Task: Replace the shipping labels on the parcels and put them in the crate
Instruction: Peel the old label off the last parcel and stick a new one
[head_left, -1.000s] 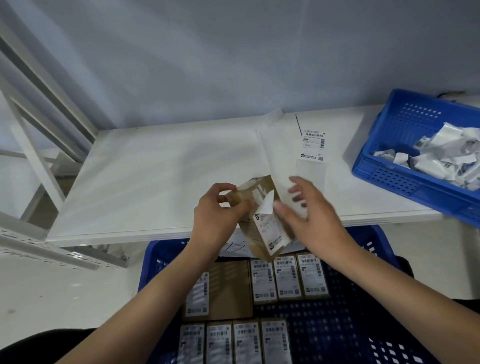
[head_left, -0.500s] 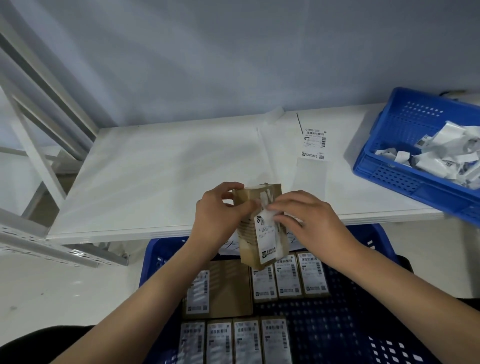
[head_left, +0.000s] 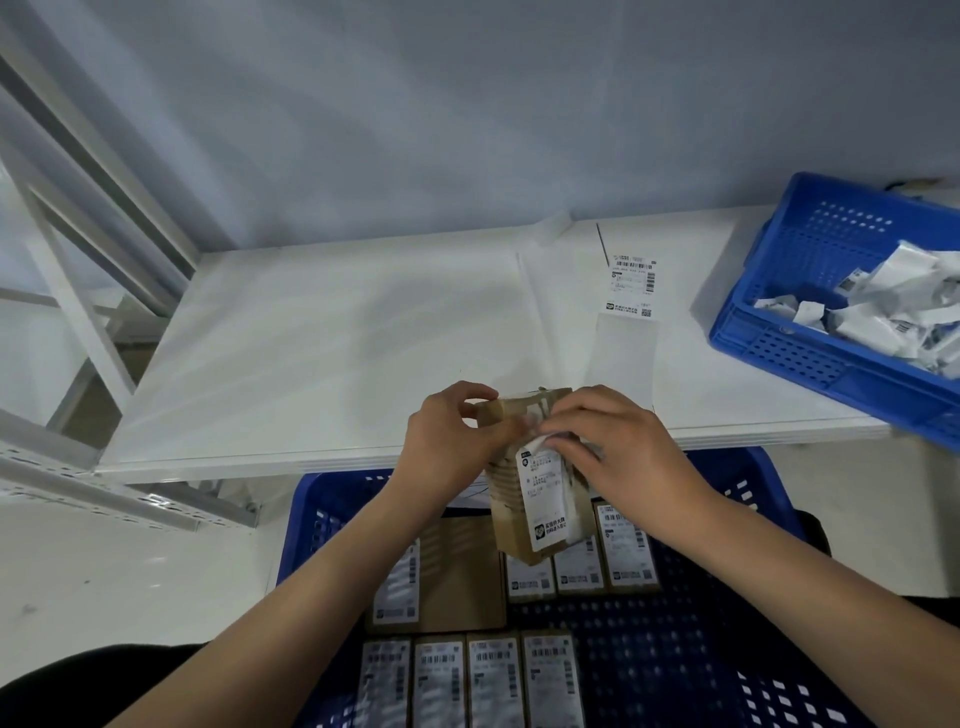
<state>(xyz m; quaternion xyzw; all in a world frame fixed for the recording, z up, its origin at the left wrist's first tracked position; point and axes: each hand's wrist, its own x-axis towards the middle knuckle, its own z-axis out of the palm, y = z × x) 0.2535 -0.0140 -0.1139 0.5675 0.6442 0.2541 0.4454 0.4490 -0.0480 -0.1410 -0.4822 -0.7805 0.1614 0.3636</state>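
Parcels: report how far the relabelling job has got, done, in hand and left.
Done: labelled parcels lie in rows in the lower crate; crumpled label scraps fill the upper crate. In hand: the left hand holds a brown parcel while the right hand pinches the top of its label. Left: one fresh label waits on the table.
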